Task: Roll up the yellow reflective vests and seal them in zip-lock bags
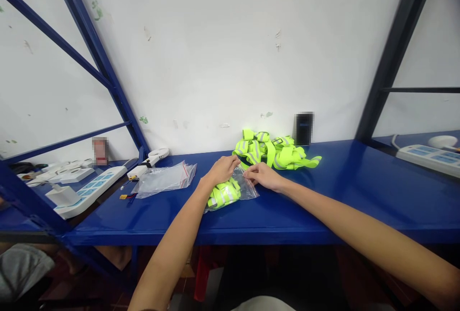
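Observation:
A clear zip bag [247, 189] lies on the blue table, with a folded bundle of neon-yellow reflective straps [224, 194] inside its left part. My left hand [223, 169] is closed at the bag's far edge, above the bundle, its fingertips partly hidden. With fingers pinched together, my right hand [265, 177] grips the bag's right side near its opening. Just beyond my hands, a loose heap of neon-yellow reflective straps [273, 152] with grey stripes and dark buckles rests against the wall side.
Left of my hands lies a stack of flat clear zip bags [163, 180], beside a small white fan [158, 154]. Power strips [95, 191] sit at far left and far right. A dark blurred object [304, 129] stands by the wall. Blue frame posts [104, 66] rise at the sides.

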`<state>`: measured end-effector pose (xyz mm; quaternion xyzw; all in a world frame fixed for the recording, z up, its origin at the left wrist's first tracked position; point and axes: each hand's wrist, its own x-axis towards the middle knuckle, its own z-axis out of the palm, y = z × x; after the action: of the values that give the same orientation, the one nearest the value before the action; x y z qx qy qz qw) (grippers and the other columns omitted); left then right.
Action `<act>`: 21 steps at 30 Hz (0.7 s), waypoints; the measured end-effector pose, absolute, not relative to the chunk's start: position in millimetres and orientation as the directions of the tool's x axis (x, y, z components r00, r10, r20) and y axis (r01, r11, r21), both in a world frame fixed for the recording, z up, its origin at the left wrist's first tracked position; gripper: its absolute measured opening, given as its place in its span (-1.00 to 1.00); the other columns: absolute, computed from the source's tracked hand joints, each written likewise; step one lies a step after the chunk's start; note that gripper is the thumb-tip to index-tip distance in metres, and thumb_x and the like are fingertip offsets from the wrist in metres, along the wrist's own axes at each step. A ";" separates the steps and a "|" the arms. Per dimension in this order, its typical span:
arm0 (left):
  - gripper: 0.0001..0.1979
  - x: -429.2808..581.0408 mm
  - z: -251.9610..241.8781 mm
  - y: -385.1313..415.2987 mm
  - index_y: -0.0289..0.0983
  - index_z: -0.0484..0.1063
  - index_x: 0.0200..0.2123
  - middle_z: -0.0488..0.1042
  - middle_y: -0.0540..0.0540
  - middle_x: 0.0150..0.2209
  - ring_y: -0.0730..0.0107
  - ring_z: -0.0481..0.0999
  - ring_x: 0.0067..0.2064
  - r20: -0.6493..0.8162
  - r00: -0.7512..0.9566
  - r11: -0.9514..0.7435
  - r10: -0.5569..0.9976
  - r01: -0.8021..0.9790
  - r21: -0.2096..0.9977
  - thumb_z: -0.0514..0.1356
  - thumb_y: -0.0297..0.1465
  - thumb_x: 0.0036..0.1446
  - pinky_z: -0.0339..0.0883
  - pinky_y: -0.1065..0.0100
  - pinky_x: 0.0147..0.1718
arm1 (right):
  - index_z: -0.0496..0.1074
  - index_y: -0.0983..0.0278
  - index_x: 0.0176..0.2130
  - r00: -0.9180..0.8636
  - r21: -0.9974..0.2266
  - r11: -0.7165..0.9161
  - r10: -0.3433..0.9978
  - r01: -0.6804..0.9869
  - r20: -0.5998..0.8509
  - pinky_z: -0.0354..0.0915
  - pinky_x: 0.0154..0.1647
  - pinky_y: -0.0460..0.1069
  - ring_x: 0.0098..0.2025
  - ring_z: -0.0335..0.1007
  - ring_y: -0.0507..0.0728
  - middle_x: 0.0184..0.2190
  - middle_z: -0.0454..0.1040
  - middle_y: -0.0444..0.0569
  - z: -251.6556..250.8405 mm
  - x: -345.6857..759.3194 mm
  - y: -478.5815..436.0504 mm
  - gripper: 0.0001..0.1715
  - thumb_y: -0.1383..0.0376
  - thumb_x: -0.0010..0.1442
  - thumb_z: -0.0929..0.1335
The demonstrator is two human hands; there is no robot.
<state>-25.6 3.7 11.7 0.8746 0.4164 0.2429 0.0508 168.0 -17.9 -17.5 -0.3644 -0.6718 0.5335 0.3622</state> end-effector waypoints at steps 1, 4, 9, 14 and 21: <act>-0.61 -25.6 11.5 3.5 -0.26 0.34 -0.39 0.35 -0.01 -0.47 0.39 0.28 -0.44 0.377 0.535 -0.649 0.756 0.686 0.328 -0.11 -0.18 0.32 0.05 0.36 -0.41 | 0.46 0.35 -0.54 -0.478 -0.971 0.208 0.869 0.115 0.129 0.38 -0.39 -0.05 -0.52 0.35 0.02 -0.57 0.45 -0.08 -19.1 168.1 -17.1 -0.70 0.19 0.09 0.41; -0.60 -27.3 9.6 5.1 -0.29 0.37 -0.41 0.34 0.00 -0.46 0.43 0.26 -0.43 0.331 0.532 -0.625 0.779 0.624 0.468 0.00 -0.10 0.25 0.06 0.37 -0.43 | 0.45 0.33 -0.54 -0.484 -0.948 0.287 0.854 0.136 0.189 0.36 -0.36 -0.04 -0.52 0.36 0.03 -0.58 0.44 -0.11 -23.4 168.7 -14.1 -0.68 0.16 0.11 0.38; -0.60 -32.2 5.4 10.7 -0.33 0.35 -0.51 0.20 0.06 -0.56 0.51 0.12 -0.50 0.275 0.543 -0.576 0.794 0.526 0.626 0.10 -0.11 0.16 0.02 0.40 -0.48 | 0.51 0.34 -0.47 -0.478 -0.954 0.267 0.861 0.135 0.173 0.38 -0.32 -0.01 -0.46 0.41 0.08 -0.52 0.51 -0.06 -25.2 169.0 -10.7 -0.67 0.12 0.09 0.40; -0.60 -32.4 5.8 10.5 -0.35 0.42 -0.46 0.27 0.03 -0.54 0.50 0.17 -0.49 0.280 0.542 -0.580 0.792 0.528 0.620 0.10 -0.11 0.15 0.07 0.41 -0.48 | 0.52 0.33 -0.47 -0.473 -0.958 0.255 0.866 0.134 0.164 0.38 -0.32 -0.01 -0.45 0.43 0.09 -0.53 0.51 -0.06 -25.6 168.5 -10.0 -0.68 0.11 0.08 0.41; -0.57 -31.8 4.5 9.8 -0.31 0.30 -0.54 0.18 0.06 -0.57 0.50 0.15 -0.50 0.310 0.529 -0.591 0.790 0.526 0.611 0.08 -0.08 0.17 0.04 0.41 -0.48 | 0.52 0.33 -0.50 -0.456 -0.971 0.218 0.877 0.102 0.149 0.40 -0.28 0.00 -0.43 0.45 0.11 -0.52 0.52 -0.06 -25.3 167.7 -11.6 -0.67 0.10 0.06 0.41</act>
<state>-31.8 9.8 4.5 0.8439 0.3899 0.2890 0.2286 167.7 -11.6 -25.3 -0.3588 -0.6825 0.5121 0.3784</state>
